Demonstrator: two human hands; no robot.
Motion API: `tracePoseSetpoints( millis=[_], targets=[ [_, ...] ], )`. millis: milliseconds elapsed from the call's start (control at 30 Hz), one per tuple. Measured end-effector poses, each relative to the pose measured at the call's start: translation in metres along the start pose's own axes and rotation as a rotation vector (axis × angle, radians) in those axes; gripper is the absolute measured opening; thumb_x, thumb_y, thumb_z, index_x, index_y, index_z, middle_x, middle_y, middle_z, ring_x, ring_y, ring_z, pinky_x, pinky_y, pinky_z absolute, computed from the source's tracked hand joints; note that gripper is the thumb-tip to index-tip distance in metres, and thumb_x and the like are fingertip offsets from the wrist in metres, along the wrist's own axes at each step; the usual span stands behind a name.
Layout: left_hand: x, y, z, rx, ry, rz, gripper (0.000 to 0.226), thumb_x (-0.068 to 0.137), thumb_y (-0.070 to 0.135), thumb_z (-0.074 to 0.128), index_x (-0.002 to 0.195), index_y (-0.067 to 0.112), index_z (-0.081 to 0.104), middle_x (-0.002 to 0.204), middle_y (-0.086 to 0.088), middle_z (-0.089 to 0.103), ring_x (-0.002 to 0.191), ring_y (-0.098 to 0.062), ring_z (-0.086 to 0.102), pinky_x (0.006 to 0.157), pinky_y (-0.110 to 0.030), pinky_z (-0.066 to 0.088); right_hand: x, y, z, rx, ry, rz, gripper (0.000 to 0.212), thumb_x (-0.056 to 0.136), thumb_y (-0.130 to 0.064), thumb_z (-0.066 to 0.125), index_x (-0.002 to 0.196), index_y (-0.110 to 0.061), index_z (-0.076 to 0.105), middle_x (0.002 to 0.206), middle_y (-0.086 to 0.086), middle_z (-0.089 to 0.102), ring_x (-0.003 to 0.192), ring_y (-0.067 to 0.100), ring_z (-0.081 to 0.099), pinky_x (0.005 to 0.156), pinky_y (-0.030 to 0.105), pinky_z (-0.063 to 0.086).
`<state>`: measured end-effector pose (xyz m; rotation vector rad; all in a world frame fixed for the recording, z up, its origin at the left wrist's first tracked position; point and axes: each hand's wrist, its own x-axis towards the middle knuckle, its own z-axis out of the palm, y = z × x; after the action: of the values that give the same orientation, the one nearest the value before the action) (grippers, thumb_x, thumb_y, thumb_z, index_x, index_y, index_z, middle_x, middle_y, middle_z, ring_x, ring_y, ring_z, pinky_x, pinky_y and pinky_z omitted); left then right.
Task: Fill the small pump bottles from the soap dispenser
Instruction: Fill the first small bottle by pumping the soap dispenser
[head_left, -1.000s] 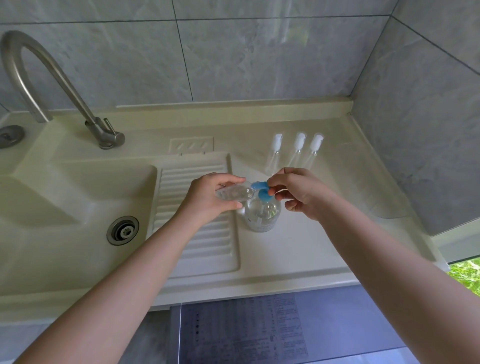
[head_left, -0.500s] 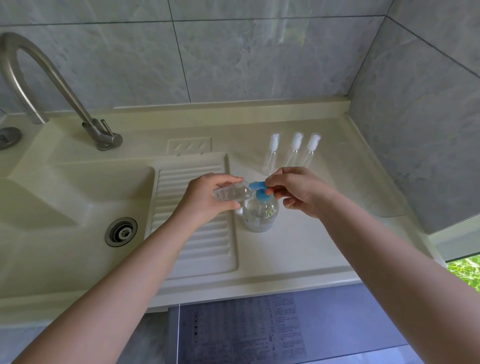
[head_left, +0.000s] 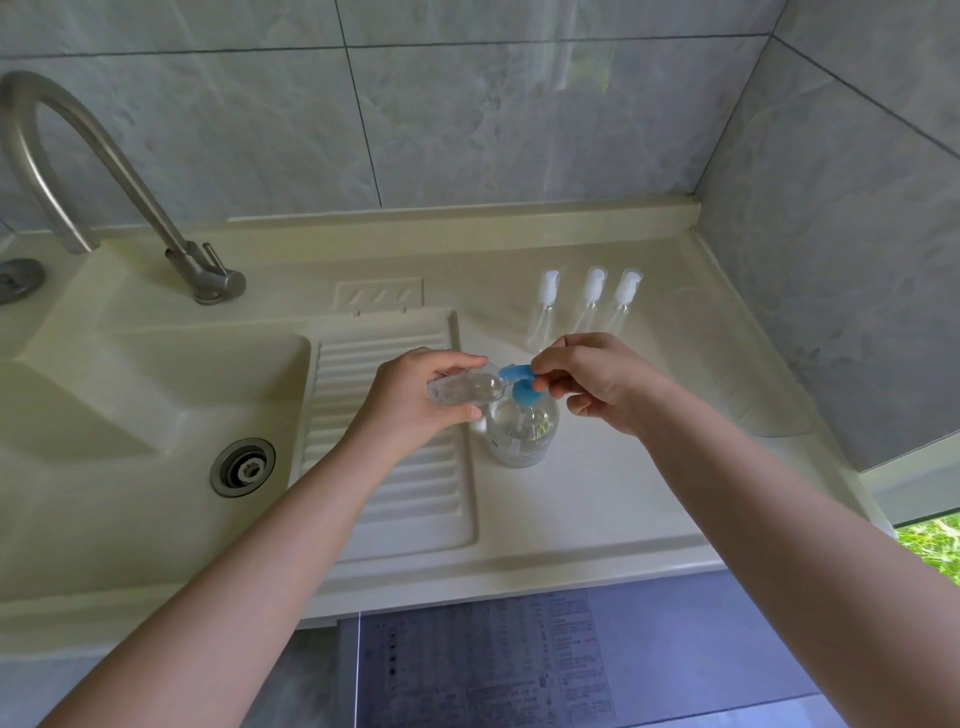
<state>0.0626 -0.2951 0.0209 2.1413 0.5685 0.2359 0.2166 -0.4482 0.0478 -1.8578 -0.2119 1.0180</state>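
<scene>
Gripping the small clear plastic bottle (head_left: 462, 391) round its light, likely slippery body, the left hand (head_left: 415, 400) tilts its mouth to the blue pump spout (head_left: 514, 373) of the clear soap dispenser (head_left: 522, 428), which the right hand's (head_left: 597, 382) fingertips press.

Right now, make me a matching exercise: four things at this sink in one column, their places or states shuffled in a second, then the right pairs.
Things
1. small clear bottle
2. soap dispenser
3. three pump bottles
4. faucet

Places or states
A. standing in a row near the back wall
B. held tilted in the left hand, mouth at the blue spout
C. arching over the basin at the left
D. upright on the counter, right hand at its blue pump head

Pairs: 1-B, 2-D, 3-A, 4-C
</scene>
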Motion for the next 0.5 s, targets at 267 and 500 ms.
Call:
tracePoseSetpoints(
  millis=[267, 500],
  targets=[
    [0.0002, -0.0068, 0.0045, -0.017, 0.003, -0.003, 0.057, 0.069, 0.013, 0.088, 0.119, 0.034, 0.07, 0.119, 0.011, 0.067, 0.097, 0.017, 0.055, 0.08, 0.004, 0.035, 0.0015, 0.0035, 0.0015, 0.009, -0.017, 0.013, 0.006, 0.087, -0.009, 0.064, 0.083, -0.013, 0.063, 0.072, 0.005, 0.07, 0.059, 0.012, 0.05, 0.049, 0.022, 0.032],
    [0.0003, -0.0062, 0.0029, -0.021, 0.0, -0.006, 0.057, 0.07, 0.014, 0.088, 0.119, 0.036, 0.07, 0.119, 0.014, 0.066, 0.097, 0.019, 0.054, 0.08, 0.005, 0.034, 0.0001, 0.0047, -0.0011, 0.017, -0.019, 0.013, 0.004, 0.088, -0.01, 0.064, 0.088, -0.013, 0.064, 0.073, 0.004, 0.07, 0.059, 0.013, 0.05, 0.048, 0.021, 0.031]
  ],
)
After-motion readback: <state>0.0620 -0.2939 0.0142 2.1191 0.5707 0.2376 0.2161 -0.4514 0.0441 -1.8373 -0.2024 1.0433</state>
